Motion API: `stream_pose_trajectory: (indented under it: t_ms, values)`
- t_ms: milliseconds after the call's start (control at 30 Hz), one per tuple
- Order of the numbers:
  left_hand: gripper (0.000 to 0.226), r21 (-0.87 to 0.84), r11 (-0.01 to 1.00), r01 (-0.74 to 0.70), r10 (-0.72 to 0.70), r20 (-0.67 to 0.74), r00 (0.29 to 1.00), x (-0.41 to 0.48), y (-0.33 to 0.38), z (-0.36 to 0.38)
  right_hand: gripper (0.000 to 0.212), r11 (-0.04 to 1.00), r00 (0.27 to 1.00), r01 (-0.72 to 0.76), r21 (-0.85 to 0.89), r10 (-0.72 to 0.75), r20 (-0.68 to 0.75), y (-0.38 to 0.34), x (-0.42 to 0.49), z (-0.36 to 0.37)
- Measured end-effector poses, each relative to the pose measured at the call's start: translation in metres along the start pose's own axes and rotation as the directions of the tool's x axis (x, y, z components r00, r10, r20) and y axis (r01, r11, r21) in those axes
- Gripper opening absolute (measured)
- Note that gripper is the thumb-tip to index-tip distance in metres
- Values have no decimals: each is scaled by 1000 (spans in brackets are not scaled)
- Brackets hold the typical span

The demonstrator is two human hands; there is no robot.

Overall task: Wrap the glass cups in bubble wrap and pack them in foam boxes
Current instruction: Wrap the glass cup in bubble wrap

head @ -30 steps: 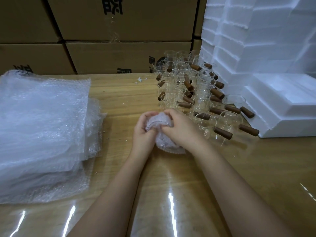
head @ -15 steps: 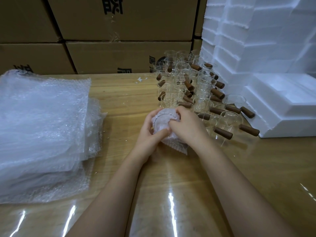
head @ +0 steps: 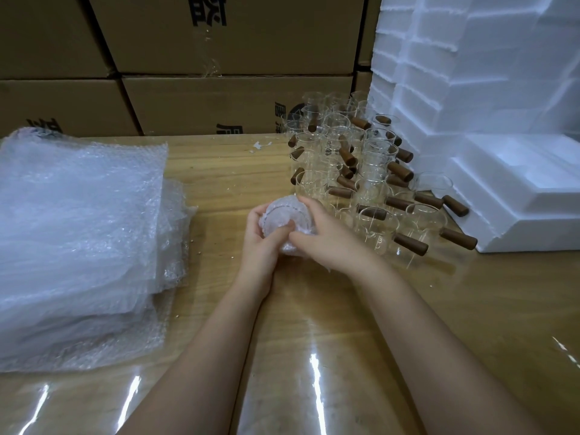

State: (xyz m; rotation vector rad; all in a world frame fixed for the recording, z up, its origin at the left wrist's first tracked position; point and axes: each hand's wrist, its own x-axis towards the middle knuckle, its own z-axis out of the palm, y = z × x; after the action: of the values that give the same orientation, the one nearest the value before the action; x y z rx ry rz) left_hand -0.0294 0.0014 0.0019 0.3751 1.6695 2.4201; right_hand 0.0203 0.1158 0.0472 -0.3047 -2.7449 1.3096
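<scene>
A glass cup wrapped in bubble wrap (head: pixel 284 215) is held between both hands at the middle of the wooden table. My left hand (head: pixel 262 238) cups it from the left and below, thumb pressing into the wrap. My right hand (head: pixel 326 237) grips it from the right, fingers over the top. The cup's round end faces up toward me. Behind and to the right stands a cluster of several bare glass cups (head: pixel 354 171) with brown wooden handles. An open white foam box (head: pixel 508 189) lies at the right.
A thick pile of bubble wrap sheets (head: pixel 78 233) covers the table's left side. Stacked foam boxes (head: pixel 470 64) rise at the back right. Cardboard cartons (head: pixel 219 58) line the back edge. The glossy table (head: pixel 314 356) shows between my forearms.
The wrapped cup has been turned and lifted a little away from me, its round end now showing on top. Both hands have shifted their hold around it.
</scene>
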Motion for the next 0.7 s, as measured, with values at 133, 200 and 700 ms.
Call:
stream_pose_trajectory:
  t_ms: [133,200,700]
  values:
    - [31,153,987,-46,49,-18,999,-1,-4,4,57,972,991,47,-228,-75,-112,-1,0,-1]
    - [33,293,952,-84,94,-21,995,-3,-5,6,56,933,986,74,-352,-122,-116,-1,-2,-7]
    - [50,486,851,-200,244,-28,969,-5,-2,4,68,775,981,-26,-631,-101,-164,-7,-6,-8]
